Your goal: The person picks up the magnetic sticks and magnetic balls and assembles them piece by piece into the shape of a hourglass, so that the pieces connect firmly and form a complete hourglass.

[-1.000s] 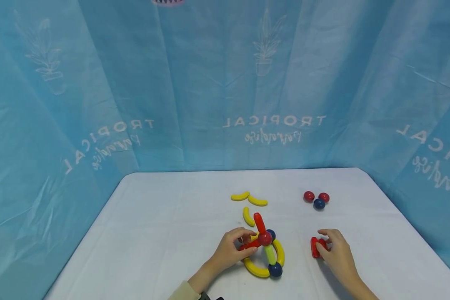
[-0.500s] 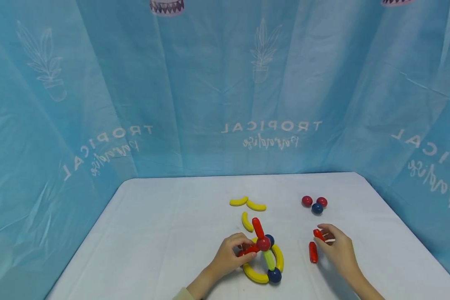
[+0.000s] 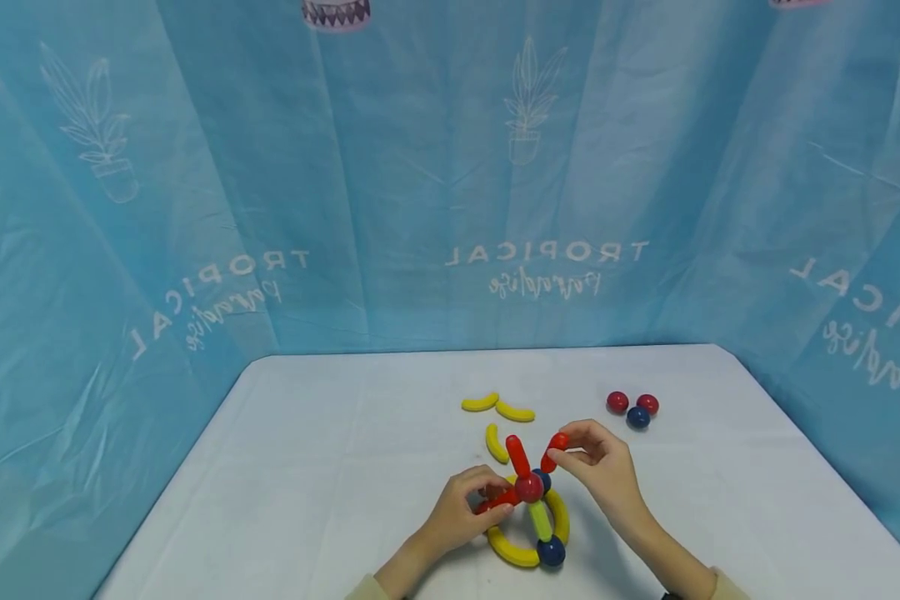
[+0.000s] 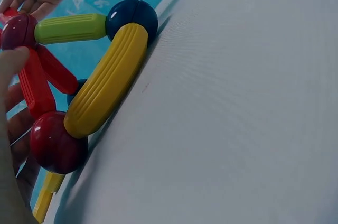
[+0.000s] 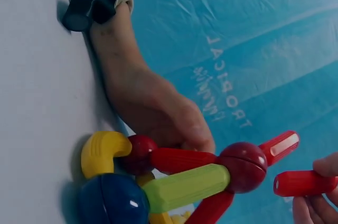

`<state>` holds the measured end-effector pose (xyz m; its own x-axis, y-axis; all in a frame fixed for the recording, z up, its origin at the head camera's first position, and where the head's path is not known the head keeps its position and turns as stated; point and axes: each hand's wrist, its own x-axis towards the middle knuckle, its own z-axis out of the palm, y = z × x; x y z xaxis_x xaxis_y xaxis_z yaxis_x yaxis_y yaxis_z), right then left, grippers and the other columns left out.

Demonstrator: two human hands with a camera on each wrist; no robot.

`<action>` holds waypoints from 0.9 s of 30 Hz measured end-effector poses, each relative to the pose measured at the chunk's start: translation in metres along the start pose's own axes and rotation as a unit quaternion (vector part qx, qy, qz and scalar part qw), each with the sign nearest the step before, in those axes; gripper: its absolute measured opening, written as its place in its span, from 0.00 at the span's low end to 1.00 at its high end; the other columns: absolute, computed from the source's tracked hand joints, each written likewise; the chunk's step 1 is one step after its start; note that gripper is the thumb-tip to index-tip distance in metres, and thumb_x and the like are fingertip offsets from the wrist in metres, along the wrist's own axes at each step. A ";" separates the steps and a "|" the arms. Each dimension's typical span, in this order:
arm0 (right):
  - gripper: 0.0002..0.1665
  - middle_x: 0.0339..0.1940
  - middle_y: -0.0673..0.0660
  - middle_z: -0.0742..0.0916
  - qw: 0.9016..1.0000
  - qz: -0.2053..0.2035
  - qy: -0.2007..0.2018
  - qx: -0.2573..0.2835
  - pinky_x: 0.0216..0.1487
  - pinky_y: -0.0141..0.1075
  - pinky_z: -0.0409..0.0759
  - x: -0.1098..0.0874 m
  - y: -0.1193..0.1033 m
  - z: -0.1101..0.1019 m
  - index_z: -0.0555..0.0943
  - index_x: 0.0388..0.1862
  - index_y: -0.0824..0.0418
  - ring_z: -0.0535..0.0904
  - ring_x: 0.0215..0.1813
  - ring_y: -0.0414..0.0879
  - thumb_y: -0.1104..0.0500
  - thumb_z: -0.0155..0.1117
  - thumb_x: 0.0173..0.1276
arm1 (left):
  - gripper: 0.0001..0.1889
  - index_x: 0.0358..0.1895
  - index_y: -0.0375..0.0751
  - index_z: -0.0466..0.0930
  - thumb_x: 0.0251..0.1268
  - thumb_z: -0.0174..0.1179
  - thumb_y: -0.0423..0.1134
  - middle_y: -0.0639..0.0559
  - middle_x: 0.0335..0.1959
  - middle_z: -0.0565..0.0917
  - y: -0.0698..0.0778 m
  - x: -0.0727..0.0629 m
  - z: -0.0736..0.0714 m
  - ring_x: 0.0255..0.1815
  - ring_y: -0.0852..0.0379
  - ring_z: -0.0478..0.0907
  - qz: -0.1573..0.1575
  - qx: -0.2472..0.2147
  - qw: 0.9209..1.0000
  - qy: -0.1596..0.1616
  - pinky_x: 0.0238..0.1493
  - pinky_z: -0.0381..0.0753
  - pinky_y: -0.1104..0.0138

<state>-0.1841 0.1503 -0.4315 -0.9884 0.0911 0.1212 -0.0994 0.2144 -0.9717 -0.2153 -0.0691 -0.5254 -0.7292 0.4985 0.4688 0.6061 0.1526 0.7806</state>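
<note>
A magnetic-style construction stands on the table: curved yellow rods (image 3: 512, 553) join dark blue balls (image 4: 132, 19) and a red ball (image 4: 58, 142) in a ring. Sloping rods, one of them lime green (image 5: 187, 187), rise to a top red ball (image 3: 528, 487). From that ball an upright red rod (image 3: 517, 455) sticks up. My left hand (image 3: 461, 507) grips a sloping red rod (image 5: 182, 160) at the structure's left side. In my right hand (image 3: 603, 468) a loose red rod (image 5: 298, 183) is pinched, its free end close to the top ball but apart from it.
Several loose curved yellow pieces (image 3: 515, 412) lie behind the structure. Two red balls (image 3: 618, 402) and a dark blue ball (image 3: 638, 418) sit together at the back right. Blue printed curtains (image 3: 390, 167) surround the white table (image 3: 330, 450).
My right hand has picked up one red rod from a pair on the table and carried it left to the structure. The left hand keeps its grip in place.
</note>
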 end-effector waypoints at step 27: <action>0.13 0.41 0.61 0.86 0.970 -0.171 0.064 -0.159 0.44 0.19 0.76 0.055 0.041 -0.052 0.81 0.45 0.66 0.78 0.41 0.33 0.60 0.64 0.65 | 0.14 0.50 0.38 0.79 0.68 0.55 0.42 0.43 0.47 0.84 0.027 0.027 0.009 0.50 0.63 0.75 -0.109 -0.107 0.988 -0.036 0.63 0.68 0.55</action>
<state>-0.2367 0.2149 -0.4542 -0.8796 0.0762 0.4695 -0.3590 0.5412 -0.7604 -0.2163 -0.0434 -0.4955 -0.8058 0.5345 0.2550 0.3500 0.0823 0.9331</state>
